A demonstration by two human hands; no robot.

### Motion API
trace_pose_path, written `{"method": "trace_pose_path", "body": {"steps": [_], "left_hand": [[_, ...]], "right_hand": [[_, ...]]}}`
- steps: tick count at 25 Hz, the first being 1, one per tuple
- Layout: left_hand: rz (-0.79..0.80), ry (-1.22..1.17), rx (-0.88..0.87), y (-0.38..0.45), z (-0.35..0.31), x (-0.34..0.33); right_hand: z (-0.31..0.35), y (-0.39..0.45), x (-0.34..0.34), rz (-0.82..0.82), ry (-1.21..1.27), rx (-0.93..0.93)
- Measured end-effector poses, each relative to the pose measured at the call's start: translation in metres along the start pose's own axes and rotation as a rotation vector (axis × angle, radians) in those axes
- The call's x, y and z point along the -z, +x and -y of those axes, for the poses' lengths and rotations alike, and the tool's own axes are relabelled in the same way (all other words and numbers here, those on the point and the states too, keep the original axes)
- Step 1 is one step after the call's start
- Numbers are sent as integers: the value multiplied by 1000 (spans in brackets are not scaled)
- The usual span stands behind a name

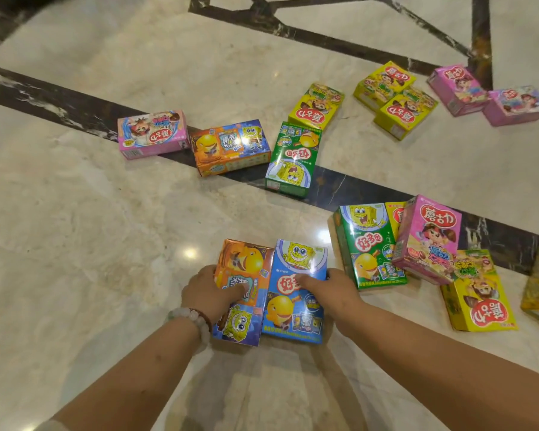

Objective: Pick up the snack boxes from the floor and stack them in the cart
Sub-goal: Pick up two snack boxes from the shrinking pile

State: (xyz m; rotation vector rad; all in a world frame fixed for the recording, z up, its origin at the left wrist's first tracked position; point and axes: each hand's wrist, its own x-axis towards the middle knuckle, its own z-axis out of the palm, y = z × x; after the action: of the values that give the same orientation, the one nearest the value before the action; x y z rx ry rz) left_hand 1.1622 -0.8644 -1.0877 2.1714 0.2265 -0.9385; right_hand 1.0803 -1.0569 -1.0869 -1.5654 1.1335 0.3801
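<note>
Early going, by my judgement: left hand (204, 289) grips the orange box (243, 290), right hand (330, 290) the blue box (296, 293); many boxes litter the floor (106, 228), no cart visible.

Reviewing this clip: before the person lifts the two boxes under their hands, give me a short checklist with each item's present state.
1. Left hand on the orange box: ok, fingers lie on its top and left edge.
2. Right hand on the blue box: ok, index finger on top, hand against its right edge.
3. The two boxes side by side, ready to be lifted together: ok, their long edges meet.
4. Firm grip under the boxes: cannot tell, their undersides are hidden.
5. Room on the right: ok, the green box lies close but apart.
6. Cart within reach: cannot tell, no cart is in view.
</note>
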Motion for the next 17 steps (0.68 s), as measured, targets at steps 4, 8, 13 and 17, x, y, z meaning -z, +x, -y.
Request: {"method": "trace_pose_path", "body": {"steps": [4,8,13,17], "left_hand": [[18,-270,27,3,-8,2],[79,-495,-39,-10,-57,28],[135,-623,-132,-93,-170,115],[114,-606,-247,-204,-295,216]], "right_hand": [[16,3,7,103,379,20],[54,-2,22,164,448,69],[159,-94,83,134,476,144],[291,-215,162,118,490,262]]}}
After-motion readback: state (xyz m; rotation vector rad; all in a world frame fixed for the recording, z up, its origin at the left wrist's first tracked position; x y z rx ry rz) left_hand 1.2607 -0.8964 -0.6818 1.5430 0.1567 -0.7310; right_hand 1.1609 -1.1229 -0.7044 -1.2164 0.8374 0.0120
